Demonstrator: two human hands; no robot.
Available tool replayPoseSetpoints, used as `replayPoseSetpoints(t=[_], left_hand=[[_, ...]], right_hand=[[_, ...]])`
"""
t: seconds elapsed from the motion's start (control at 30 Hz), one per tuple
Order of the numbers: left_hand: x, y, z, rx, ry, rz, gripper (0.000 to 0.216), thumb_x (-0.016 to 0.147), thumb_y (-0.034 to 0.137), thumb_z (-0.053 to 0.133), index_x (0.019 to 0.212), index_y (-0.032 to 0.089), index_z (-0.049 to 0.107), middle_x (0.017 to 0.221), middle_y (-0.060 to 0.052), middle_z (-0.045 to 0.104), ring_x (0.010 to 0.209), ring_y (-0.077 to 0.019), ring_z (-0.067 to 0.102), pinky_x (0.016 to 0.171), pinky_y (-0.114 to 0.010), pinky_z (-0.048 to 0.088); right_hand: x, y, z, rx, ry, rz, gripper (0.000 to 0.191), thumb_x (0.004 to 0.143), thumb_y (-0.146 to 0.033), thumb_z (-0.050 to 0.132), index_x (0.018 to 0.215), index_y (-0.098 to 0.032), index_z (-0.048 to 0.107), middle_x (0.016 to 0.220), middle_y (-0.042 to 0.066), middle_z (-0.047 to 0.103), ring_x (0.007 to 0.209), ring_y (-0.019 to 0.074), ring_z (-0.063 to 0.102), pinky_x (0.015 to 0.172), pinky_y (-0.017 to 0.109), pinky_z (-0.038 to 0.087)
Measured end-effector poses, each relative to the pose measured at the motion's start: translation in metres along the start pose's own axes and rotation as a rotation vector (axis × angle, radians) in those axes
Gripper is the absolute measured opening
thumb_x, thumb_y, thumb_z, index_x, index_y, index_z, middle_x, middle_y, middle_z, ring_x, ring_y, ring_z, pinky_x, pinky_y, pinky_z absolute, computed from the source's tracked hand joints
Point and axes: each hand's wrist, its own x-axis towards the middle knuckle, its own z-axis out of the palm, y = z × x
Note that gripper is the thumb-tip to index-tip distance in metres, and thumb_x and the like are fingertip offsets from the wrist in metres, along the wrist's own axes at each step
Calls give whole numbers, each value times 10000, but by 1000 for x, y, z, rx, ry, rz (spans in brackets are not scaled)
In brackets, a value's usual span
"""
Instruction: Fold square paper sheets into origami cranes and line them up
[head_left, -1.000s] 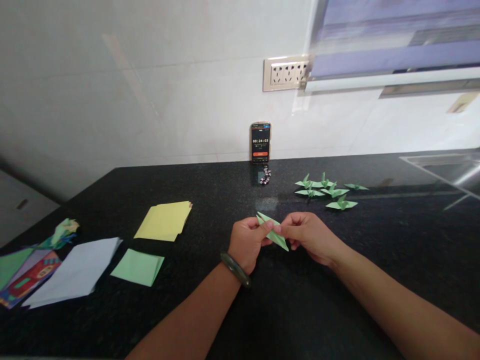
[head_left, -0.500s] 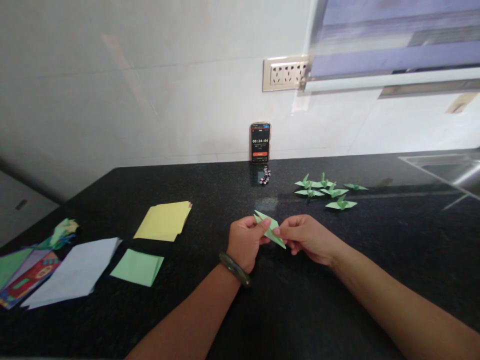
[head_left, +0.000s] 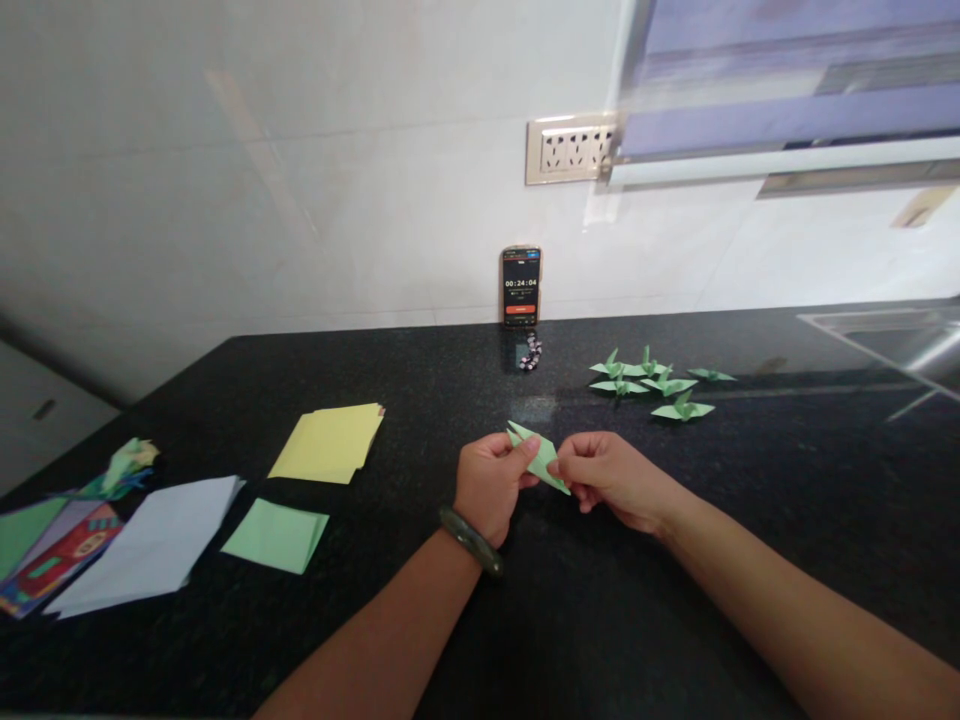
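Note:
A folded green paper piece (head_left: 539, 455), long and pointed, is held just above the black countertop (head_left: 675, 560). My left hand (head_left: 491, 485), with a dark bangle on its wrist, pinches the piece's left part. My right hand (head_left: 611, 475) pinches its right end with thumb and fingers closed. Both hands meet at the middle of the counter.
Several finished green paper cranes (head_left: 656, 380) lie behind my right hand. A phone (head_left: 520, 286) showing a timer leans on the wall, beads below it. Yellow sheets (head_left: 330, 442), a green sheet (head_left: 276, 535), a white sheet (head_left: 146, 545) and patterned papers (head_left: 45, 550) lie left. A sink edge (head_left: 885, 335) is far right.
Both hands drew slightly closer together on the green piece, and the piece shifted a little up and left. The phone timer advanced a second.

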Motion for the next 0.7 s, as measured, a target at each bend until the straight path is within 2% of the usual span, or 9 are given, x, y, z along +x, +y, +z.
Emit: replayPoseSetpoints(t=[0.17,0.37,0.7], left_hand=[[3,-1,-2,14,48,34,210,642,309,679,692,106,664,594,-19,624,534,-96,573,495,-192,478],[5,-4,-3,42,89,73,222,642,336,675,674,117,664,621,-22,635,548,-101,571,508,-203,479],[2,-7,-3,254,43,176,230,675,360,638,659,133,668,570,-3,606,538,-114,548,530,-223,461]], right_hand=[[-1,1,2,-105,24,-50,166,677,-299,594,622,-151,542,459,-67,430,403,45,380,380,160,361],[0,2,3,-375,70,-173,209,731,-342,524,666,-147,564,542,-36,477,465,72,425,428,191,359],[-2,3,3,-653,119,-341,54,646,-140,473,628,-161,520,553,-33,487,510,90,423,486,207,321]])
